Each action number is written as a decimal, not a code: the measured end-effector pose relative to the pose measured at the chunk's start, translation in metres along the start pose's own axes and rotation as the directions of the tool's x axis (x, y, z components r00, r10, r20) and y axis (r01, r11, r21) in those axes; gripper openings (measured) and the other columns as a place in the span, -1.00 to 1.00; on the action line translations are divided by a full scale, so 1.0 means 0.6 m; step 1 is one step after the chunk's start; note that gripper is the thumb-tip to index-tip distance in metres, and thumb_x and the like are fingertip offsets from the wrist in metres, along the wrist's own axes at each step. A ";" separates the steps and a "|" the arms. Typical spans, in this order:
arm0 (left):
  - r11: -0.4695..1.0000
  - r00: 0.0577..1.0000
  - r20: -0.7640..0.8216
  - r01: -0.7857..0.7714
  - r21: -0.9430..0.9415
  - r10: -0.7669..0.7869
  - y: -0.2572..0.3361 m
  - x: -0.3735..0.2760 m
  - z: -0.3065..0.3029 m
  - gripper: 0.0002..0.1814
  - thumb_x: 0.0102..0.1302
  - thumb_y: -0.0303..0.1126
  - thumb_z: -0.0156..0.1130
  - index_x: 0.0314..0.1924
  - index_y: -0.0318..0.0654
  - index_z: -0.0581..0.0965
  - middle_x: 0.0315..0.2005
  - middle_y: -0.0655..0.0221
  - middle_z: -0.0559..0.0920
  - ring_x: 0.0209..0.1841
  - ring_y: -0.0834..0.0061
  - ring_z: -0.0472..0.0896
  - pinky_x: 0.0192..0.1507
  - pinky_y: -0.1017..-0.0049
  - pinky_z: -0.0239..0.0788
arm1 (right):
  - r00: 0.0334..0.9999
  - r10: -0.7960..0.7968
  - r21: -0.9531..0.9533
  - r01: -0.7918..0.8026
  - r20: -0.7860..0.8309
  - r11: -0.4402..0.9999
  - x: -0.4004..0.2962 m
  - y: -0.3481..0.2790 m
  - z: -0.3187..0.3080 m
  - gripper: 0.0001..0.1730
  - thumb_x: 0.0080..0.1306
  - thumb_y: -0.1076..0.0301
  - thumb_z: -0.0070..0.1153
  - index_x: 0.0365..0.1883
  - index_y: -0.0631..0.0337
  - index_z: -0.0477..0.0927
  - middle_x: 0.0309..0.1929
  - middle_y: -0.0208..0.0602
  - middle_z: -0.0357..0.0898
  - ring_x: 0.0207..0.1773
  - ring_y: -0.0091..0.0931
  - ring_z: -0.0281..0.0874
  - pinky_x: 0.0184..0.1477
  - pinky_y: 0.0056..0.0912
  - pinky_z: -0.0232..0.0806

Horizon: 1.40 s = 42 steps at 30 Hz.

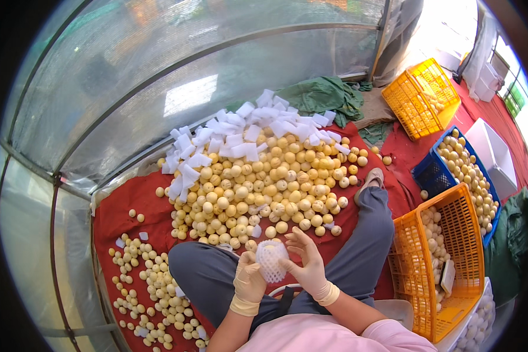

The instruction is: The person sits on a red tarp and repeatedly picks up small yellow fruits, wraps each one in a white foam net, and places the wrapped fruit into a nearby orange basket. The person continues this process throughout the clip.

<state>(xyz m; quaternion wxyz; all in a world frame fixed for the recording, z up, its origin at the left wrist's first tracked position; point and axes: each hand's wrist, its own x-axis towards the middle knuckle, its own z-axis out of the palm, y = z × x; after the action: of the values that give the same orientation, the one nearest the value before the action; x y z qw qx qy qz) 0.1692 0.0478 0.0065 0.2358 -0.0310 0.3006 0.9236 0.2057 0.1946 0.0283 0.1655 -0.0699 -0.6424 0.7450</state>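
Note:
Above my lap, my gloved left hand (250, 276) grips a white foam net sleeve (273, 260) by its left side. Pale yellow shows through the top of the sleeve, so a round fruit appears to be inside it. My gloved right hand (309, 266) is on the other side, fingers raised and spread, its thumb touching or very near the net. In front of my crossed legs lies a large heap of small round yellow fruit (264, 176), probably melons, some with brown streaks. White foam sleeves (233, 127) cover the heap's far edge.
More pale fruit (163, 281) lies on red cloth (127, 193) at left. An orange crate (405, 246) and a blue crate (429, 165) of fruit stand at right, near a white foam box (493, 145). Farther off is a tilted yellow crate (405, 97). Plastic sheeting (255, 57) walls the far side.

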 end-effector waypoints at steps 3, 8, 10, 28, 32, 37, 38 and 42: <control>0.990 1.000 0.003 0.030 0.135 -0.030 -0.048 0.007 0.078 -0.78 0.03 -0.52 0.03 -0.28 -0.21 0.30 -0.07 0.31 0.37 0.06 0.42 0.33 0.18 0.34 0.12 | 0.998 0.058 -0.086 -0.059 -0.013 0.995 -0.025 -0.001 -0.033 -0.39 0.26 0.29 0.01 0.22 0.33 0.15 0.17 -0.05 0.23 0.20 -0.28 0.25 0.21 -0.38 0.08; 0.842 0.927 0.181 0.201 0.501 -0.329 -0.112 -0.017 0.089 -0.72 0.15 -0.41 0.09 -0.13 -0.27 0.34 0.05 0.23 0.34 0.17 0.36 0.26 0.23 0.34 0.04 | 0.959 0.263 -0.079 -0.272 -0.106 0.959 -0.097 -0.029 -0.135 0.00 -0.06 0.09 0.34 0.25 0.31 0.08 0.18 0.01 0.20 0.24 -0.26 0.19 0.25 -0.34 0.04; 0.746 0.813 0.269 0.273 0.608 -0.516 -0.123 -0.016 0.094 -0.62 0.20 -0.40 0.10 0.02 -0.32 0.36 0.10 0.20 0.37 0.21 0.37 0.26 0.28 0.37 -0.01 | 0.919 0.191 -0.250 -0.286 -0.344 0.925 -0.163 -0.037 -0.196 -0.08 -0.06 0.22 0.31 0.23 0.28 0.14 0.14 0.00 0.25 0.20 -0.28 0.25 0.22 -0.35 0.09; 0.739 0.980 -0.140 0.198 0.644 -0.141 0.049 0.189 -0.031 -0.68 0.31 -0.36 -0.05 0.03 -0.31 0.37 -0.02 0.27 0.47 0.03 0.38 0.43 0.12 0.42 0.22 | -0.196 0.359 0.146 -0.976 -0.912 -0.161 -0.791 0.068 -0.358 -0.39 0.09 0.44 -0.15 0.20 0.06 0.29 0.04 0.11 0.37 0.09 -0.09 0.34 0.12 -0.23 0.20; 0.802 0.983 -0.177 0.145 0.579 -0.050 0.049 0.184 -0.031 -0.72 0.26 -0.42 0.02 -0.03 -0.31 0.40 -0.13 0.26 0.52 -0.05 0.37 0.50 0.04 0.43 0.30 | -0.232 0.527 -0.153 -0.795 -0.817 -0.587 -0.677 0.002 -0.401 -0.53 0.13 0.20 -0.07 -0.01 0.21 0.49 -0.08 0.10 0.48 0.04 -0.17 0.43 0.04 -0.21 0.29; 0.901 0.968 -0.247 0.143 0.410 -0.041 0.051 0.186 -0.026 -0.77 0.26 -0.48 0.01 -0.08 -0.35 0.41 -0.19 0.24 0.53 -0.11 0.37 0.52 0.04 0.42 0.33 | 0.444 0.186 -0.476 -0.859 -0.877 -0.192 -0.280 -0.075 -0.417 -0.63 0.16 0.31 0.02 -0.06 0.24 0.50 -0.46 -0.11 0.56 -0.37 -0.29 0.55 -0.24 -0.33 0.39; 0.917 0.959 -0.277 0.160 0.365 -0.058 0.050 0.186 -0.030 -0.76 0.26 -0.48 0.00 -0.07 -0.35 0.41 -0.20 0.23 0.54 -0.10 0.37 0.52 0.05 0.40 0.33 | 0.619 0.115 -0.615 -0.785 -0.777 0.068 -0.177 -0.081 -0.387 -0.64 0.15 0.40 0.04 -0.06 0.26 0.50 -0.49 -0.15 0.53 -0.43 -0.36 0.52 -0.30 -0.40 0.37; 0.945 0.939 -0.341 0.142 0.296 -0.035 0.064 0.193 -0.001 -0.74 0.24 -0.49 0.02 -0.06 -0.36 0.40 -0.19 0.22 0.54 -0.08 0.35 0.52 0.07 0.38 0.33 | 0.965 -0.061 -0.769 -0.163 -0.253 0.618 0.161 0.005 -0.276 -0.65 0.13 0.54 0.07 -0.07 0.29 0.48 -0.43 -0.25 0.52 -0.46 -0.48 0.47 -0.38 -0.48 0.32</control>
<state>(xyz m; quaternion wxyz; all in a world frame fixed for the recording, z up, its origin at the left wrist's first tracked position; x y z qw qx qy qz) 0.0489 0.0684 0.0036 0.2257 -0.1612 0.4781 0.8334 0.1675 0.3811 0.0084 0.1779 -0.2484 -0.8736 0.3789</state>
